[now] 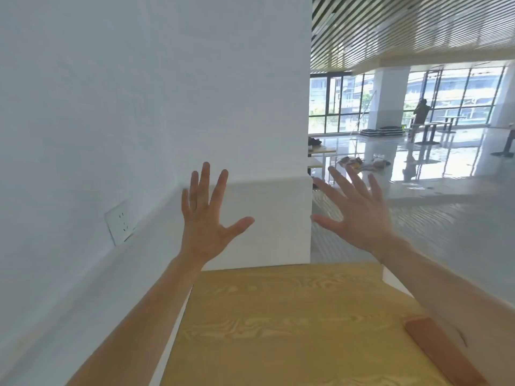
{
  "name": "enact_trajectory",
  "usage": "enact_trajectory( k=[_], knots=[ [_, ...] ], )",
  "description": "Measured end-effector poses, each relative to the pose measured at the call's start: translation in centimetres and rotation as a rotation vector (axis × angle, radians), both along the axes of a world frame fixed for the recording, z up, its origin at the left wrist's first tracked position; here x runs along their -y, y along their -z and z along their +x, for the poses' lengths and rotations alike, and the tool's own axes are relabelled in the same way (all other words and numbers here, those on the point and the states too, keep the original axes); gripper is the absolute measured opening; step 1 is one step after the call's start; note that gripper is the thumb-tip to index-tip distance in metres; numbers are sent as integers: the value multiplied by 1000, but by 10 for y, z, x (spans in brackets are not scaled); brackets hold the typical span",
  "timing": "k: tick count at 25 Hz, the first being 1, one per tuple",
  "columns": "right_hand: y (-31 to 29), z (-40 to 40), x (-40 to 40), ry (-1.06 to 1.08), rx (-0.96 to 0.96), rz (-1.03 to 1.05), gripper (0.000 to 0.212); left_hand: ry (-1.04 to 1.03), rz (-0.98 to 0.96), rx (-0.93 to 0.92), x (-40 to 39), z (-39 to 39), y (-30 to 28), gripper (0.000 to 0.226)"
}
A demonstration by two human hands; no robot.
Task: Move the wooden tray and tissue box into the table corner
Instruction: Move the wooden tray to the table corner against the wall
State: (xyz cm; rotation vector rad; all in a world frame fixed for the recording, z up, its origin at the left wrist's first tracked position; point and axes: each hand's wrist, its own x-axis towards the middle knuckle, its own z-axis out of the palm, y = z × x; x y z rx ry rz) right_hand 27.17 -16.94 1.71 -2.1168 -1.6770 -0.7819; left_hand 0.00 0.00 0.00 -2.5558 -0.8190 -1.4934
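Note:
A light wooden table [278, 324] fills the lower middle of the head view, its far edge against a white wall. At the lower right, the reddish-brown rim of the wooden tray [443, 355] pokes out from under my right forearm; most of it is hidden or out of frame. No tissue box is in view. My left hand [204, 218] is raised above the table's far left corner, fingers spread, holding nothing. My right hand [356, 213] is raised beyond the far right corner, also spread and empty. Both hands are well above the table and apart from the tray.
A white wall [139, 107] with a power socket [119, 221] runs along the left and behind the table. To the right lies an open hall with glossy floor, tables, clutter on the floor and a person [419, 112] far off by the windows.

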Motion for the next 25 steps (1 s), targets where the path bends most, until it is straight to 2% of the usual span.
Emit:
enact_trajectory(
  k=[4,7,9,17,21,25],
  knots=[
    [65,1,39,-54,-82,-132,72,197,-285,-125,32,-9,63,88],
    [117,4,77,-54,-133,-242,70,249,-497,-301,56,-11,108,83],
    [147,4,105,-60,-176,-314,67,307,-573,-389,69,-9,136,80],
    [228,25,210,-8,-329,-514,56,383,-567,-721,123,26,210,72],
    [241,35,259,29,-340,-445,50,409,-476,-855,155,64,231,74],
    [248,43,299,105,-347,-455,46,486,-413,-903,185,104,241,66]
  ],
)
